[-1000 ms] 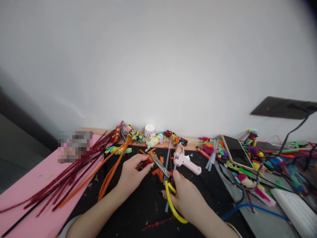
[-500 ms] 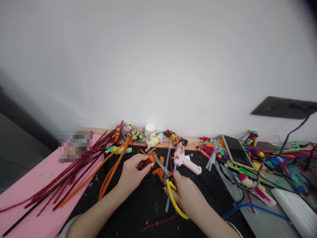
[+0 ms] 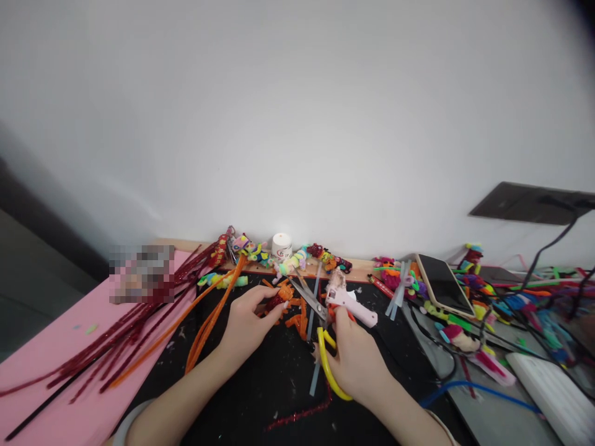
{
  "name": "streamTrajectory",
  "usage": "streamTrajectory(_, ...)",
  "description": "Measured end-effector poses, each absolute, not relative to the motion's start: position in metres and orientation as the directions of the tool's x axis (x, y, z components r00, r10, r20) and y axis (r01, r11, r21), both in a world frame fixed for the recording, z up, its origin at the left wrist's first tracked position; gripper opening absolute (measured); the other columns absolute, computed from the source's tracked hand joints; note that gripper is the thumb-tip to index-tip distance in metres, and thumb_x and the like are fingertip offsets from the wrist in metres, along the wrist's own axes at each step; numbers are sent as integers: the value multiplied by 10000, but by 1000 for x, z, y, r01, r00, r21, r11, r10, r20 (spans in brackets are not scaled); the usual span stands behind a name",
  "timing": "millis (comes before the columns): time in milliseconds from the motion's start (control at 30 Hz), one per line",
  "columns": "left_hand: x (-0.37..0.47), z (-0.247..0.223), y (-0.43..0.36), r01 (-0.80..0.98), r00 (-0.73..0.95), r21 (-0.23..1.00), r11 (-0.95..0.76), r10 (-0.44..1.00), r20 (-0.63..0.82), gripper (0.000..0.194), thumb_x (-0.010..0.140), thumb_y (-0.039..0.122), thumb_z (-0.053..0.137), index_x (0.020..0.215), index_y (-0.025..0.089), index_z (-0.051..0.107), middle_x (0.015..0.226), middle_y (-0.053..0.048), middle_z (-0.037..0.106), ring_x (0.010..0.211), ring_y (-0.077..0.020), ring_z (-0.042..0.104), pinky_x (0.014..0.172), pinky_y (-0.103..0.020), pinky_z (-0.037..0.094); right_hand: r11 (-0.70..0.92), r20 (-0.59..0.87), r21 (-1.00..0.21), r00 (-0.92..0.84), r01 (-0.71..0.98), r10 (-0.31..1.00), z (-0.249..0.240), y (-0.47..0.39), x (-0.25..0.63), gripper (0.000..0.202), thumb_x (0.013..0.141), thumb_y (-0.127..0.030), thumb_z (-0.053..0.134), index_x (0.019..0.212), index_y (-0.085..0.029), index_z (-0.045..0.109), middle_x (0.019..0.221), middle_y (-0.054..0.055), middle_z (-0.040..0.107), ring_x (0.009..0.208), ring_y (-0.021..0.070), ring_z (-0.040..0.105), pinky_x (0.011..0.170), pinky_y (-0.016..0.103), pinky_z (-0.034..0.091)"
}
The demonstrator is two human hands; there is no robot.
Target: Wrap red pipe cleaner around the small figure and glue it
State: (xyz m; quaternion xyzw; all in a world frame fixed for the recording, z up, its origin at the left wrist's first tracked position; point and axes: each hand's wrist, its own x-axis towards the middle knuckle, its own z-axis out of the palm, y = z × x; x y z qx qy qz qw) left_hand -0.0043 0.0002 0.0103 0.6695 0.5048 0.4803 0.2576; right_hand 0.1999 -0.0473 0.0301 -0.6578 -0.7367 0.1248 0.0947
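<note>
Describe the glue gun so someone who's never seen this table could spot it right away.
Start at the black mat between the forearms and look to its far side, just past the right hand. The glue gun lies there, handle slanting to the right. Its chunky, pale pink body sets it apart from the yellow-handled scissors and slim translucent sticks nearby.

"What sort of place is it?"

"A craft work spot — a glue gun, scissors and bundled red stems crowd the table."

"Home or workshop?"

"Can't tell — just a plain wall."
</note>
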Motion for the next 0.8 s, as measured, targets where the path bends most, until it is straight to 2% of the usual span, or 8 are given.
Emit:
streamTrajectory(200, -4, 11, 0, 409, 45, 833, -372, 920, 389, 101, 772, 231, 629, 853, 176, 653, 850, -36, 677, 763, -170, 651, 646, -273, 583, 125, -68, -254, -147, 959, 987, 29, -47, 198, 297, 789, -421, 546, 938, -181, 454, 877, 64, 610, 753, 246, 622, 594, 291, 385)
streamTrajectory(500, -5, 11, 0, 437, 59, 813, -385, 914, 401, 56, 776, 217, 618, 809, 172, 626, 830, -28, 659, 753, -157, 632, 639, -248, 562, 144, -47, -283, -163, 948, 985, 32, -51, 193, 373, 727, -422, 628, 954, -158, 495, 979, 123, 589, 928, 296, 571, 749, 344, 432)
streamTrajectory(800, -5, 11, 1, 443, 82, 805, -395, 912, 402, 29, 785, 200, 606, 796, 176, 619, 819, -23, 645, 744, -149, 615, 630, -235, 551, 128, -94, -300, -162, 945, 982, 31, -49, 194, 387, 757, -453, 591, 1005, -178, 477, 869, 62, 631, 778, 268, 638, 629, 310, 406)
